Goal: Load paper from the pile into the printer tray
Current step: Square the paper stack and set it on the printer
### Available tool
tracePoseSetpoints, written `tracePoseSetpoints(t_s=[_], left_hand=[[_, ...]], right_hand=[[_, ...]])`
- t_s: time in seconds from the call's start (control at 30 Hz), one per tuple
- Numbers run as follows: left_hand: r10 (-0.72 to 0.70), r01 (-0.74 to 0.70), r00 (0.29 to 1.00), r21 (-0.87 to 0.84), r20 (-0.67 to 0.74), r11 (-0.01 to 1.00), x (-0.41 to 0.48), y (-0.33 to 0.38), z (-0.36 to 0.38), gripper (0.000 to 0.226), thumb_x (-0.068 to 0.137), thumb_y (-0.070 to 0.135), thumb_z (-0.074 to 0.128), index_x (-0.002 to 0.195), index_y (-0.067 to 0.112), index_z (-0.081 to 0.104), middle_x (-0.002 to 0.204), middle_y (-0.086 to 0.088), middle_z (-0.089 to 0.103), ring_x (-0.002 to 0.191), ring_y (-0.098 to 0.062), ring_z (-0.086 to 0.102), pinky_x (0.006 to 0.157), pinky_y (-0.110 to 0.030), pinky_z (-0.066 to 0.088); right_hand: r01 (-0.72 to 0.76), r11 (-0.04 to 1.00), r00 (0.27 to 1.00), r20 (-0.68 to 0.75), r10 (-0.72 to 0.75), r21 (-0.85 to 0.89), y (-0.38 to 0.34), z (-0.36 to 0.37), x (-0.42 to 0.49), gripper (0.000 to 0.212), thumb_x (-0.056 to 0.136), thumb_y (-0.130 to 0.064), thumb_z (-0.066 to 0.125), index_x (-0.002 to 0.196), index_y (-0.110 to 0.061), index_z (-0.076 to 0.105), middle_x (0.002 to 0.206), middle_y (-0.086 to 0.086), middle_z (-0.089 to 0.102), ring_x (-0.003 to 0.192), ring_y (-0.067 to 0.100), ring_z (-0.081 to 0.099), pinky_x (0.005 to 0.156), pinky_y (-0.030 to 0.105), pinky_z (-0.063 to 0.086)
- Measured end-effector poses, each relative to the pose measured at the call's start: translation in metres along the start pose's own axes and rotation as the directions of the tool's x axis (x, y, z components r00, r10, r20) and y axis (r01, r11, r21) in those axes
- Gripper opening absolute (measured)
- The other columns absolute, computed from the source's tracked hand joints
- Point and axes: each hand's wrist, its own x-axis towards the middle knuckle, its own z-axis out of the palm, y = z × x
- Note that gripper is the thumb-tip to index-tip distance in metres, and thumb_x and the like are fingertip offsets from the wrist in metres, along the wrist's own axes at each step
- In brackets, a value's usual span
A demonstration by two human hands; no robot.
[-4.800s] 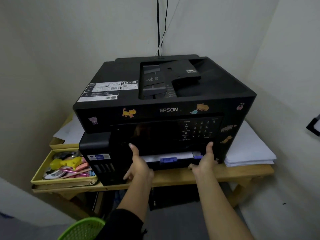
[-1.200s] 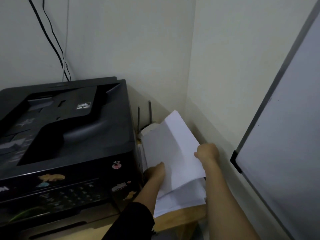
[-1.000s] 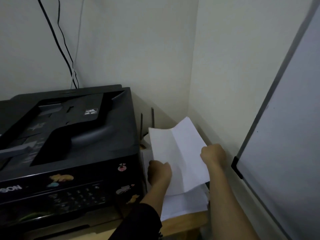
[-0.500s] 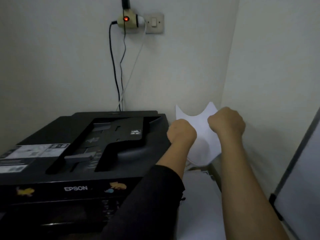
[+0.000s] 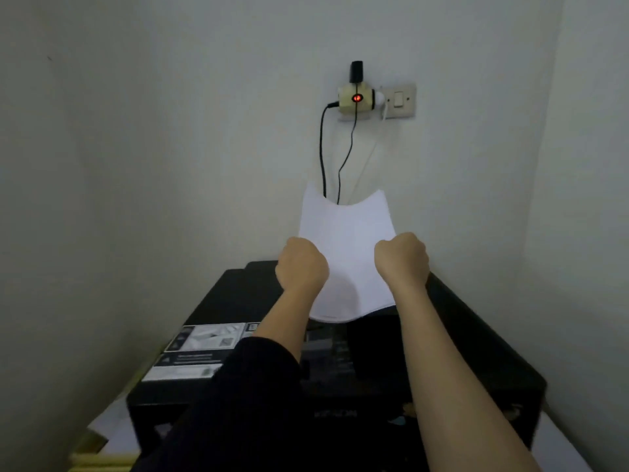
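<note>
Head view: at frame centre, the left hand (image 5: 301, 267) and right hand (image 5: 401, 259) are each closed in a fist on a side edge of the paper (image 5: 345, 253), holding it raised and bowed above the printer (image 5: 459, 352) in the lower frame. Pickup is complete; insertion into the tray, not visible here, remains.

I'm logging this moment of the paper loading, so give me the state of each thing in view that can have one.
left hand: closed on the left edge of the paper
right hand: closed on the right edge of the paper
paper: held up above the printer, bowed into a curve, not yet loaded
printer: top closed, no paper in it that shows
plug adapter: in the wall socket, red light on
black cables: plugged in, hanging down behind the paper
</note>
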Motion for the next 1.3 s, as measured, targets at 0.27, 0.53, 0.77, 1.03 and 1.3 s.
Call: tracePoseSetpoints(t_s=[0.27, 0.53, 0.77, 1.03, 1.3], left_hand=[[-0.072, -0.018, 0.977, -0.411, -0.201, 0.912, 0.054, -0.091, -0.050, 0.035, 0.100, 0.011, 0.044, 0.132, -0.001, 0.039, 0.123, -0.021, 0.059, 0.111, -0.034, 0.058, 0.080, -0.032, 0.042], [-0.063, -0.066, 0.982, -0.628, -0.181, 0.775, 0.055, -0.152, -0.033, 0.038, 0.096, 0.014, 0.053, 0.132, 0.004, 0.044, 0.121, -0.008, 0.057, 0.121, -0.029, 0.054, 0.091, -0.027, 0.041], [-0.051, -0.108, 0.977, -0.683, -0.208, 0.723, 0.065, -0.164, -0.037, 0.052, 0.090, 0.034, 0.061, 0.134, 0.009, 0.050, 0.128, -0.007, 0.061, 0.120, -0.023, 0.057, 0.106, -0.042, 0.045], [-0.009, -0.213, 0.957, -0.727, -0.289, 0.652, 0.083, -0.154, -0.051, 0.033, 0.088, 0.023, 0.066, 0.116, 0.008, 0.058, 0.102, 0.005, 0.062, 0.095, -0.014, 0.059, 0.084, -0.024, 0.044], [0.026, -0.203, 0.956, -0.596, -0.291, 0.777, 0.083, -0.147, -0.045, 0.027, 0.092, 0.026, 0.059, 0.097, 0.004, 0.044, 0.090, -0.005, 0.053, 0.084, -0.023, 0.053, 0.071, -0.028, 0.040]], right_hand=[[-0.010, 0.945, 0.995, 0.101, -0.024, 0.327, -0.033, 0.107, -0.022, 0.031, 0.087, 0.005, 0.044, 0.118, 0.002, 0.048, 0.115, 0.018, 0.056, 0.086, 0.023, 0.052, 0.072, 0.029, 0.045], [-0.029, 0.903, 0.992, 0.126, -0.028, 0.428, -0.015, 0.141, -0.039, 0.023, 0.082, 0.002, 0.059, 0.104, -0.005, 0.053, 0.100, 0.009, 0.059, 0.079, 0.019, 0.055, 0.059, 0.023, 0.045], [0.029, 0.897, 0.992, 0.100, -0.082, 0.440, -0.015, 0.142, -0.031, 0.036, 0.079, -0.011, 0.073, 0.114, -0.006, 0.064, 0.098, 0.004, 0.065, 0.088, 0.020, 0.060, 0.077, 0.027, 0.046], [0.091, 0.808, 0.993, 0.012, -0.121, 0.582, -0.027, 0.144, -0.020, 0.036, 0.073, -0.010, 0.079, 0.106, -0.008, 0.065, 0.102, 0.008, 0.070, 0.091, 0.025, 0.066, 0.083, 0.035, 0.055], [0.229, 0.862, 0.973, -0.081, -0.216, 0.452, -0.030, 0.144, -0.020, 0.027, 0.082, -0.008, 0.071, 0.106, 0.004, 0.066, 0.104, 0.013, 0.069, 0.091, 0.023, 0.063, 0.079, 0.028, 0.049]])
